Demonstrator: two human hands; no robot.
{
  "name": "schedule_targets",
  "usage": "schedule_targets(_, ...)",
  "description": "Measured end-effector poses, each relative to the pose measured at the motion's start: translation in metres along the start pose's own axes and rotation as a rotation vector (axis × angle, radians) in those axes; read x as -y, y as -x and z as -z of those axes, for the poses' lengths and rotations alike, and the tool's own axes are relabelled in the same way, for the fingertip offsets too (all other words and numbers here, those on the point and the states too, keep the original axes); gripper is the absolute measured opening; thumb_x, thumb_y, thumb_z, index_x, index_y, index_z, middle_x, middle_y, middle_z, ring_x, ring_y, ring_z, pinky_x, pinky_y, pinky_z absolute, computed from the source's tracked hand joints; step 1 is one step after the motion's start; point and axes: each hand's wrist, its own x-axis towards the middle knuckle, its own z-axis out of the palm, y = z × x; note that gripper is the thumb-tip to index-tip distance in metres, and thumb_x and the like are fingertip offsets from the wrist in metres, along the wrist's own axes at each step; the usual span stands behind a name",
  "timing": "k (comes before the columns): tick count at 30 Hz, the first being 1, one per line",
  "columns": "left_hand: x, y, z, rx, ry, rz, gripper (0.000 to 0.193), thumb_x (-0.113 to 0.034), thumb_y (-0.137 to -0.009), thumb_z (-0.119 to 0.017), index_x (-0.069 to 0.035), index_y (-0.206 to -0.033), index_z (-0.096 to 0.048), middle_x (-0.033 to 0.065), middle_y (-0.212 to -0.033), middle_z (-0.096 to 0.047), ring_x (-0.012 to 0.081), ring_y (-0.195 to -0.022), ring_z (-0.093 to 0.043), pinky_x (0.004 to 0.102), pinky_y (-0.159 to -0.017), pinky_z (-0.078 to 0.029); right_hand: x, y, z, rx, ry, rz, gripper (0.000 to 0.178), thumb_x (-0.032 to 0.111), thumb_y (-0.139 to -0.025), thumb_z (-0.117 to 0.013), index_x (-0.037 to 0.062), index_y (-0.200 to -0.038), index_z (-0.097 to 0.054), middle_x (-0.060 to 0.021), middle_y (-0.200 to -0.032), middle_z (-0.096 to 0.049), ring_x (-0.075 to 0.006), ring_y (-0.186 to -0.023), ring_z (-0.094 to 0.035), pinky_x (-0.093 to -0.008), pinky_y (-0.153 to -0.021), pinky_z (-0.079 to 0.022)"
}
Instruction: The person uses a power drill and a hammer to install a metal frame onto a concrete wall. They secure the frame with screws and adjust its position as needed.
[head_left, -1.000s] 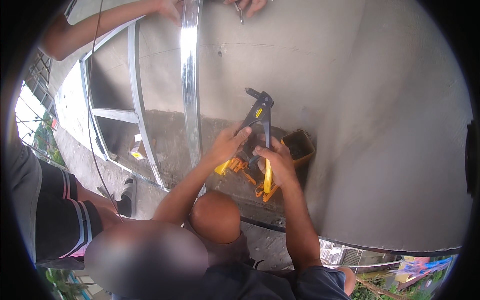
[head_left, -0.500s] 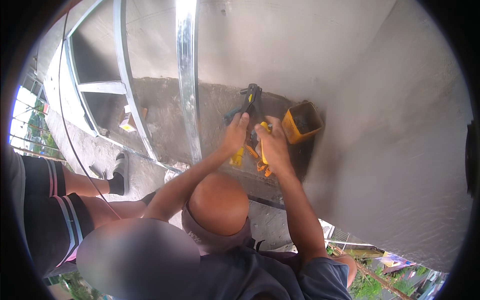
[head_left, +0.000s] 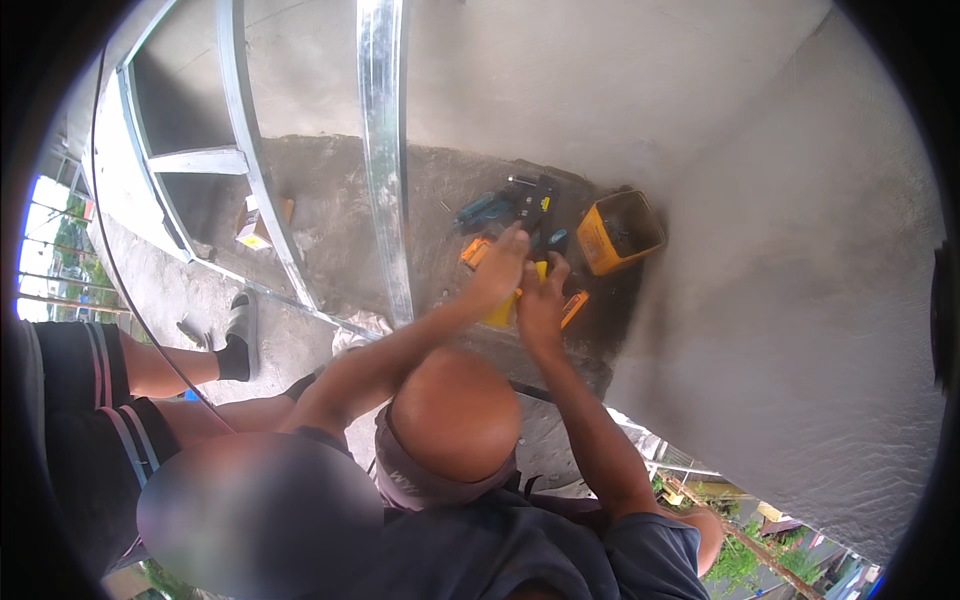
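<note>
A black tool with yellow markings (head_left: 540, 198) is in front of me, low among the tools on the floor. My left hand (head_left: 497, 272) is closed at its lower end, back of the hand up, with the fingertips partly hidden. My right hand (head_left: 541, 308) curls its fingers round a yellow handle (head_left: 541, 270) that seems to belong to the same tool. Another yellow piece (head_left: 500, 312) shows between and below my hands. Beside my left hand lies an orange tool (head_left: 474, 252), and a teal tool (head_left: 484, 210) lies farther left. An orange piece (head_left: 573, 308) is right of my right hand.
A yellow square bucket (head_left: 597, 240) stands to the right, by the plastered wall (head_left: 780, 250). Metal studs (head_left: 384, 150) rise at left, with a small box (head_left: 262, 222) behind them. A person's sandalled foot (head_left: 240, 335) is at left, near a hanging cable (head_left: 120, 270).
The black tool has tipped rightward, and my hands have moved slightly with it. My right hand has come lower and closer to my left, uncovering the teal and orange tools.
</note>
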Motion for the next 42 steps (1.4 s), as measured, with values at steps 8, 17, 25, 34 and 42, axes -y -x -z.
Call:
schedule_targets(8,-0.003,-0.012,-0.009,0.081,-0.060,0.135,0.054,-0.044,-0.109,-0.040,0.002,-0.131,-0.058,0.0204,-0.117,-0.068,0.0299,-0.109,-0.064,0.0421,-0.094,-0.048,-0.016,0.001,0.001,-0.089,-0.003,0.003,0.057,0.032,-0.103,-0.056,-0.0059,-0.143,-0.041,-0.0172,-0.118,-0.061,-0.0238,-0.093,-0.063,-0.0357,-0.083,-0.052)
schedule_targets(17,0.009,-0.043,-0.030,-0.114,-0.132,-0.138,0.054,-0.052,-0.107,-0.043,0.000,-0.108,-0.059,0.0153,-0.091,-0.063,0.0332,-0.080,-0.064,0.0470,-0.076,-0.050,0.048,-0.028,0.026,-0.039,-0.171,0.063,0.049,0.018,-0.093,-0.068,-0.0035,-0.132,-0.049,-0.0086,-0.096,-0.060,-0.0106,-0.062,-0.052,-0.0256,-0.051,-0.041)
schedule_targets(25,0.005,-0.046,0.023,0.156,0.083,0.131,0.036,-0.042,-0.107,-0.047,-0.008,-0.112,-0.059,0.0019,-0.083,-0.060,0.0130,-0.067,-0.058,0.0283,-0.057,-0.048,0.099,-0.040,0.118,0.455,-0.301,-0.315,0.054,0.013,-0.092,-0.060,-0.0031,-0.141,-0.045,-0.0026,-0.088,-0.055,-0.0067,-0.060,-0.049,-0.0241,-0.045,-0.038)
schedule_targets(34,0.057,-0.055,-0.037,0.044,0.124,0.149,0.033,-0.035,-0.108,-0.047,-0.004,-0.115,-0.058,0.0083,-0.088,-0.062,0.0181,-0.069,-0.061,0.0335,-0.063,-0.051,0.020,-0.048,0.064,0.066,-0.012,-0.068,0.058,0.014,-0.093,-0.064,-0.0047,-0.144,-0.046,-0.0092,-0.093,-0.058,-0.0105,-0.080,-0.061,-0.0243,-0.054,-0.047)
schedule_targets(42,-0.026,-0.039,-0.030,0.074,-0.049,-0.141,0.036,-0.029,-0.108,-0.048,0.000,-0.129,-0.052,0.0130,-0.084,-0.067,0.0217,-0.076,-0.066,0.0422,-0.066,-0.052,0.141,-0.015,0.127,0.219,-0.306,-0.110,0.070,0.013,-0.088,-0.066,-0.0075,-0.150,-0.041,-0.0090,-0.090,-0.058,-0.0106,-0.061,-0.053,-0.0249,-0.053,-0.042)
